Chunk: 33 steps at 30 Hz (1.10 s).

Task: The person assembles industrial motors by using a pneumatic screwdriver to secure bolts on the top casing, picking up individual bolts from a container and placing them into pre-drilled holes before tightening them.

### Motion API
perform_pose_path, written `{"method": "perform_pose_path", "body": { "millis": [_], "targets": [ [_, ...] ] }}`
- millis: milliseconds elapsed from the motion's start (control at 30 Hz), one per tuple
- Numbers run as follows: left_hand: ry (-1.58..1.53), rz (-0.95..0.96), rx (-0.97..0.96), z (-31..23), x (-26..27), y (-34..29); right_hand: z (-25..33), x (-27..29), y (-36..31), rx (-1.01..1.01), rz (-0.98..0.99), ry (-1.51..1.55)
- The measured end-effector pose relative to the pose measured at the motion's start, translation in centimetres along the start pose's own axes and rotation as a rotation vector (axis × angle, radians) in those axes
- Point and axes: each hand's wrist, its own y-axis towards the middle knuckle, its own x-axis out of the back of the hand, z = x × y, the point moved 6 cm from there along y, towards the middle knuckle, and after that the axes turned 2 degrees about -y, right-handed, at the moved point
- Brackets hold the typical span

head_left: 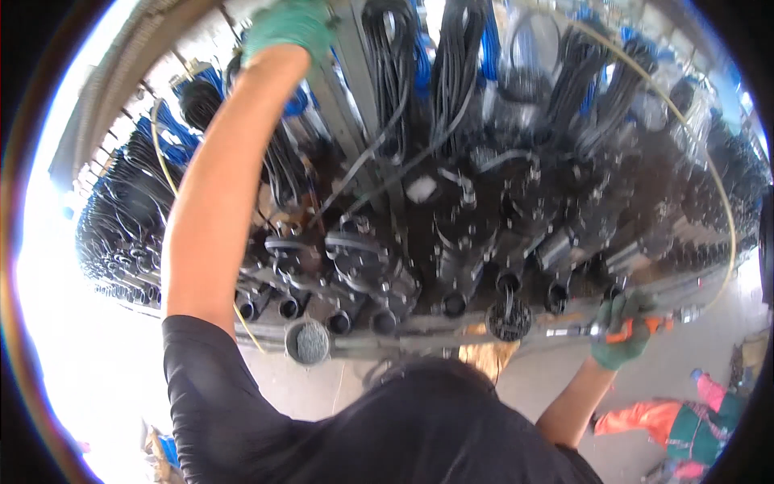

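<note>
My left hand (290,31), in a green glove, is raised at the top edge beside an upright metal post (326,101). Its fingers are smeared and partly cut off, so I cannot tell what they touch. At the lower right, my right hand (621,348), also gloved in green, is closed round an orange air screwdriver (641,327). The tool's silver shaft points left, and a yellowish hose (732,234) is joined to its right end. Several black pump-like units (363,256) with round openings stand along the bench between my arms.
Bundles of black cable (391,60) hang at the back. A round tub of small grey parts (308,342) and a tub of dark parts (509,321) sit at the bench's near edge. Another person (685,427) in orange and green is at the lower right.
</note>
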Motion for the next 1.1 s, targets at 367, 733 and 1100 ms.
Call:
{"method": "perform_pose_path", "body": {
  "millis": [367, 733, 1100],
  "targets": [
    [-1.321, 0.318, -0.262, -6.8, -2.3, -26.8, -2.6, 1.7, 0.0, -0.216, -0.099, -0.207],
    [-0.83, 0.951, -0.666, -28.5, -19.5, -46.3, -6.8, 1.0, -1.1, -0.361, -0.349, -0.596],
    [-0.653, 0.972, -0.67, -31.5, -22.2, -47.2, -3.8, 16.5, 0.0, -0.247, -0.658, -0.832]
  ]
}}
